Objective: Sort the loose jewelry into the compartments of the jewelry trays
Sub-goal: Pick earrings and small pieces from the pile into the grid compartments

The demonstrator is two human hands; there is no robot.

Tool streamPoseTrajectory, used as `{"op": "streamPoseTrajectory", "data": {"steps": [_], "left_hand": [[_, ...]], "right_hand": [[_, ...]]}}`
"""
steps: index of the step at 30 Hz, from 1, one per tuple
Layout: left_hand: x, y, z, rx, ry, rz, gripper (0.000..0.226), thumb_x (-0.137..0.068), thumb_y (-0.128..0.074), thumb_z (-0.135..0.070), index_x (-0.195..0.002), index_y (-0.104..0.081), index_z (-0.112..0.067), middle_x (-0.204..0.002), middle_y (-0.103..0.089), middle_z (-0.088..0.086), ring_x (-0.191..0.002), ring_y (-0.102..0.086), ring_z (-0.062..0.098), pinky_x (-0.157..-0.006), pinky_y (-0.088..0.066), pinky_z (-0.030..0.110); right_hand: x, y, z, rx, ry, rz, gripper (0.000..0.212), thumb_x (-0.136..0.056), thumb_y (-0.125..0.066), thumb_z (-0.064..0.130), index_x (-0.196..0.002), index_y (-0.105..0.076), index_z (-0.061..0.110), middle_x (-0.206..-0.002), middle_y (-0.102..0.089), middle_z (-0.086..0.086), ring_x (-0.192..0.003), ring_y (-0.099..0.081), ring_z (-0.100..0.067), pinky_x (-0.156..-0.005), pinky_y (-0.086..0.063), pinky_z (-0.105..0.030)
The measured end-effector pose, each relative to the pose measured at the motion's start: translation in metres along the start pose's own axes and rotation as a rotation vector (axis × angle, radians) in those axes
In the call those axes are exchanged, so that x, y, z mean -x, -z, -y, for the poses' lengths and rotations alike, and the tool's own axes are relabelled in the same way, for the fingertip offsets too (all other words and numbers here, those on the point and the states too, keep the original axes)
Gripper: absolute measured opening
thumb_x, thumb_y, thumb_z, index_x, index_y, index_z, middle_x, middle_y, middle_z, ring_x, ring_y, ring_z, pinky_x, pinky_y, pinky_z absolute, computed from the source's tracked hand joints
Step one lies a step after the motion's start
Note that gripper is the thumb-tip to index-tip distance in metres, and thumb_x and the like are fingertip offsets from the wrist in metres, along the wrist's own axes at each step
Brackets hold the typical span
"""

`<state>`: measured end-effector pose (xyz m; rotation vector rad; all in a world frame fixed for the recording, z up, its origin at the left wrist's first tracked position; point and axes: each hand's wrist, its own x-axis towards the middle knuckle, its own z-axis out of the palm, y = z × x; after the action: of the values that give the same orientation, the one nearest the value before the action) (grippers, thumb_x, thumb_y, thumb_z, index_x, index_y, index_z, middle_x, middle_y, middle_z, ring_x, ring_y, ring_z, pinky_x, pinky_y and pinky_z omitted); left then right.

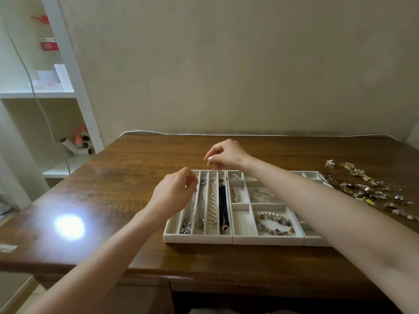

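Two bare forearms are reaching over the wooden desk (140,168) toward three cream jewelry trays (199,238) sitting edge to edge. Left hand (174,191) and right hand (225,155) are pinching their fingertips together above the left tray; what they are gripping cannot be told. Its five slots are running lengthwise away from the camera, holding two silver chains (200,207), one pearl strand (212,205) and one black band (223,207), while loose jewelry (367,191) is lying at right.
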<state>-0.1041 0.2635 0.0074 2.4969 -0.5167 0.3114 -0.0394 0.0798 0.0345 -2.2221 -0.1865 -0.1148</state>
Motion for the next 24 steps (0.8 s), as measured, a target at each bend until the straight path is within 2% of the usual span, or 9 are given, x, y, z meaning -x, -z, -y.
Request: {"op": "streamPoseTrajectory", "data": {"steps": [5, 9, 11, 17, 20, 22, 24], "left_hand": [[-0.007, -0.012, -0.023, 0.093, -0.078, -0.008, 0.007, -0.091, -0.053, -0.019, -0.093, -0.06, -0.015, -0.09, -0.064, -0.004, -0.08, -0.058, 0.016, -0.072, -0.049, 0.031], [-0.016, -0.037, -0.052, 0.174, -0.173, 0.008, 0.008, -0.09, -0.055, -0.018, -0.095, -0.061, -0.015, -0.09, -0.062, -0.006, -0.08, -0.058, 0.012, -0.071, -0.048, 0.027], [-0.022, -0.054, -0.069, 0.189, -0.226, 0.023, 0.009, -0.09, -0.055, -0.015, -0.096, -0.06, -0.014, -0.089, -0.061, -0.006, -0.081, -0.057, 0.013, -0.071, -0.046, 0.026], [-0.05, -0.106, -0.128, 0.125, -0.406, 0.083, 0.012, -0.092, -0.05, -0.017, -0.101, -0.056, -0.013, -0.104, -0.06, 0.002, -0.092, -0.056, 0.018, -0.079, -0.05, 0.037], [-0.066, -0.128, -0.156, 0.067, -0.439, 0.15, 0.019, -0.091, -0.05, -0.017, -0.11, -0.055, -0.014, -0.114, -0.054, 0.004, -0.103, -0.052, 0.019, -0.085, -0.048, 0.037], [-0.077, -0.14, -0.173, 0.062, -0.419, 0.189, 0.023, -0.091, -0.051, -0.017, -0.113, -0.055, -0.013, -0.118, -0.05, 0.006, -0.108, -0.049, 0.021, -0.088, -0.046, 0.037], [-0.085, -0.149, -0.186, 0.081, -0.381, 0.214, 0.025, -0.09, -0.051, -0.016, -0.115, -0.054, -0.012, -0.12, -0.048, 0.008, -0.112, -0.047, 0.023, -0.091, -0.045, 0.036]], "right_hand": [[0.02, 0.025, -0.013, 0.013, 0.002, -0.029, 0.013, -0.089, -0.059, 0.003, -0.093, -0.071, 0.003, -0.086, -0.072, -0.014, -0.074, -0.07, -0.024, -0.068, -0.059, -0.031], [0.049, 0.047, -0.034, 0.019, 0.003, -0.076, 0.013, -0.089, -0.059, 0.004, -0.093, -0.071, 0.007, -0.083, -0.072, -0.009, -0.07, -0.068, -0.017, -0.063, -0.057, -0.024], [0.065, 0.061, -0.047, 0.027, -0.017, -0.109, 0.013, -0.089, -0.059, 0.005, -0.093, -0.071, 0.009, -0.083, -0.072, -0.007, -0.072, -0.069, -0.017, -0.065, -0.057, -0.025], [0.111, 0.124, -0.09, 0.106, -0.101, -0.292, 0.015, -0.089, -0.059, 0.008, -0.095, -0.071, 0.014, -0.087, -0.071, -0.001, -0.068, -0.065, -0.014, -0.055, -0.048, -0.019], [0.129, 0.16, -0.118, 0.19, -0.179, -0.452, 0.017, -0.089, -0.06, 0.005, -0.096, -0.072, 0.015, -0.095, -0.07, 0.0, -0.071, -0.063, -0.012, -0.063, -0.049, -0.02], [0.139, 0.179, -0.137, 0.266, -0.262, -0.511, 0.018, -0.088, -0.059, 0.004, -0.096, -0.071, 0.016, -0.105, -0.069, -0.002, -0.087, -0.063, -0.012, -0.079, -0.052, -0.028], [0.143, 0.192, -0.155, 0.36, -0.347, -0.509, 0.017, -0.089, -0.059, 0.008, -0.098, -0.071, 0.016, -0.117, -0.066, -0.004, -0.108, -0.06, -0.018, -0.095, -0.047, -0.035]]}}
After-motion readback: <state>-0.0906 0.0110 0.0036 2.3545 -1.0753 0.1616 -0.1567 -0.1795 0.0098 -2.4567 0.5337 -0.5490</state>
